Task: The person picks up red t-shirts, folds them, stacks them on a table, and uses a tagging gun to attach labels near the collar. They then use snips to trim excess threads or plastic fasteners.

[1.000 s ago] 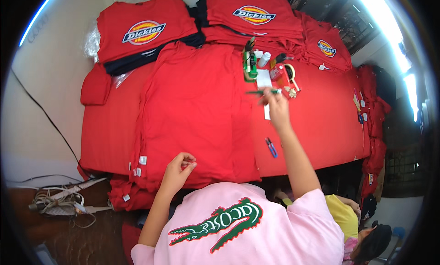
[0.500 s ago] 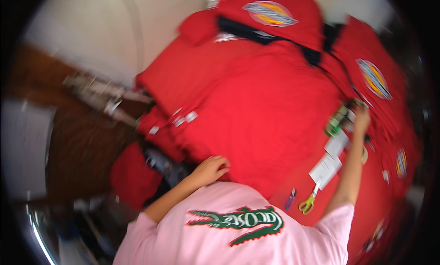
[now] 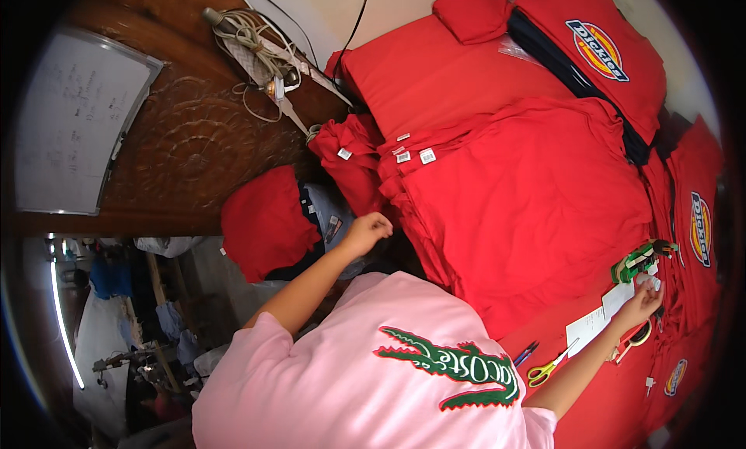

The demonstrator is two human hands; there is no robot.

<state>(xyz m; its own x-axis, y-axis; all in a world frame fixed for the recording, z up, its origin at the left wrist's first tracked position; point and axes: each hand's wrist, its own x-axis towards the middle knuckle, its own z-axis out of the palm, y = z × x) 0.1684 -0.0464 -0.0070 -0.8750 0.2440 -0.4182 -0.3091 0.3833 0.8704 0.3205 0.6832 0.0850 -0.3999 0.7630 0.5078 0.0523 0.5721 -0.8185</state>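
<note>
My right hand (image 3: 641, 303) reaches out at the right, its fingers closed at a small white item (image 3: 649, 281) whose kind I cannot make out. Just beyond it lies a green and black hand-held tool (image 3: 636, 264). White paper slips (image 3: 588, 329) lie beside that wrist, with yellow-handled scissors (image 3: 542, 373) and a pen (image 3: 525, 352) nearer to me. My left hand (image 3: 367, 233) hovers by the near left edge of a broad stack of red garments (image 3: 513, 216). Its fingers are curled in, and nothing shows in them. White tags stick out at the stack's left edge.
Folded red garments with a printed emblem (image 3: 597, 53) are piled at the far right; more (image 3: 697, 224) lie along the right side. A roll of tape (image 3: 640, 332) sits near my right wrist. At the left are a red bundle (image 3: 268, 224), a whiteboard (image 3: 81, 123) and coiled cables (image 3: 252, 33).
My view has swung left, so the garments appear farther right and a whiteboard has come into sight. My right hand has drawn back slightly from the green tool, holding the small white item.
</note>
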